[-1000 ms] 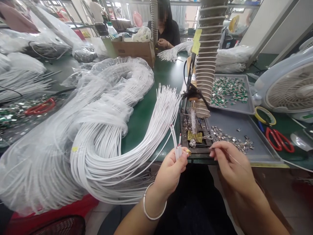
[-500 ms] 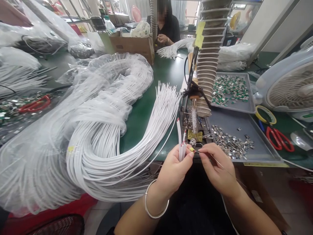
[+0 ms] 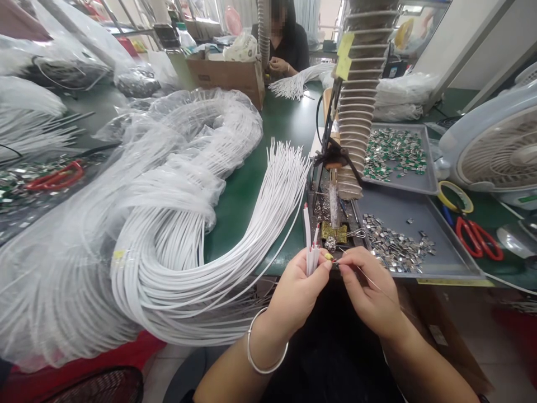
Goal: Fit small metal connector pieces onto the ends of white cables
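Green counter [image 3: 285, 120] carries a big bagged coil of white cable [image 3: 180, 207] at left. Near its edge, the left hand [image 3: 298, 294] grips a few red-tipped white wires [image 3: 308, 235] upright; they look light and springy, best held just below their tips. The right hand [image 3: 369, 296] pinches a fine wire [image 3: 364, 272] beside them.

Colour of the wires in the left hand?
The wires are white with red tips, seen best in the head view.

White twin-core cable ends [image 3: 311, 258], red-tipped, upright, pinched in left hand [image 3: 298, 296]
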Available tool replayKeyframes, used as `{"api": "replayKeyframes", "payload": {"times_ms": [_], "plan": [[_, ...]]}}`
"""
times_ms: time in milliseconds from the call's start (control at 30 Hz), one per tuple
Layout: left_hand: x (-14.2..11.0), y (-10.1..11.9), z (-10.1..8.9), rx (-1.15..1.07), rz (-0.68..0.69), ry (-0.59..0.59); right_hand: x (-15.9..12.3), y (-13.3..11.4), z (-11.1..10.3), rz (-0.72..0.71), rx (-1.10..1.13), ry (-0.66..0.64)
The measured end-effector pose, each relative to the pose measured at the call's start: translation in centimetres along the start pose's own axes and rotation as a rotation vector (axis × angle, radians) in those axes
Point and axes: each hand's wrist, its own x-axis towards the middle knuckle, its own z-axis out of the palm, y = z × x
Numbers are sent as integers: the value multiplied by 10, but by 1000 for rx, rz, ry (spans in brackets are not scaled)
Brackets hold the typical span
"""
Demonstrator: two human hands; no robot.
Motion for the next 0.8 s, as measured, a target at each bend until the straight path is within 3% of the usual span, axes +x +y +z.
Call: {"api": "replayKeyframes", "payload": {"times_ms": [400, 800], "plan": [[-4, 3, -1, 99, 18, -96, -10, 1, 0, 115, 50, 42], [-7, 6, 0, 229, 26, -83, -9, 6, 3, 58, 82, 33]]}}
